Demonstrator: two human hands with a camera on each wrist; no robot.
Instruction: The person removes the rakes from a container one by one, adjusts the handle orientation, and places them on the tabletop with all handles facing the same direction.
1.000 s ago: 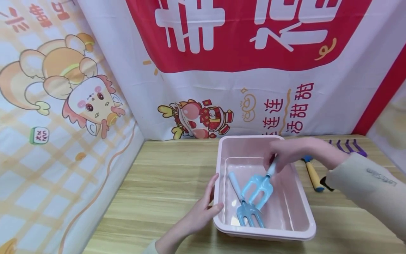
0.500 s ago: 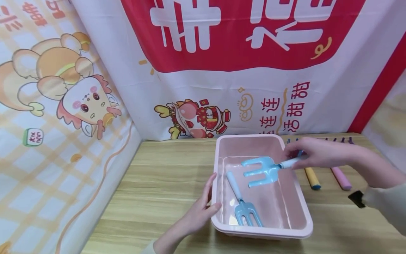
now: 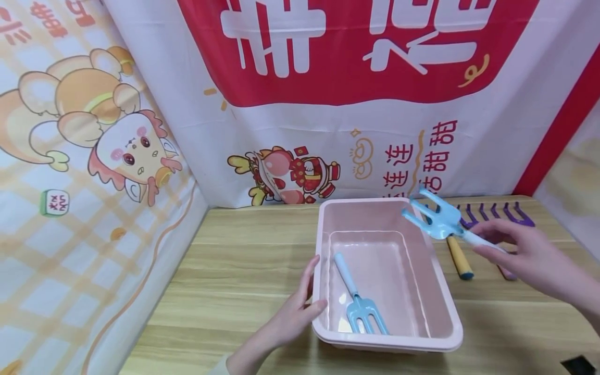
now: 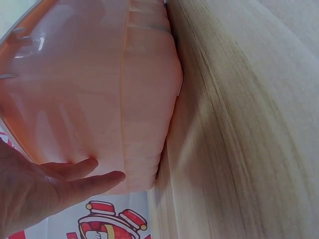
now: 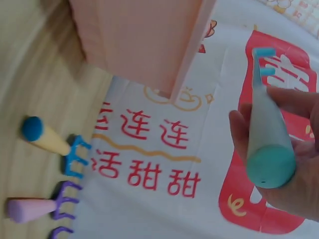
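1. At the far left we saw a white cloth wall with orange checks and a cartoon animal [image 3: 117,146]; it met a white backdrop with a large red panel and red characters [image 3: 187,114].
2. Below these we had a pale wood-grained bench [image 3: 244,260].
3. Of our hands, the left hand [image 3: 294,313] came first, spread fairly wide, its straight fingers against the bin's outer wall and its thumb at the rim.
4. Next we saw a light-blue three-tined fork with a pale blue handle [image 3: 362,311], lying at a slant on the bin's floor, tines toward us.
5. Around it stood a pale pink rectangular plastic bin [image 3: 389,342], upright on the bench.
6. By the bin's back right corner we held up a second light-blue fork with a whitish handle and a turquoise end cap [image 3: 442,221], clear of the bench, tines away from us.
7. Beyond the bin's right side lay a yellow-handled blue fork [image 3: 460,258], partly hidden behind the raised one.
8. Near it we noted a pink-handled purple fork [image 5: 35,210], with more purple tines beside it.
9. Rightmost, our right hand [image 3: 527,255] gripped the raised fork's handle, narrowed around it.
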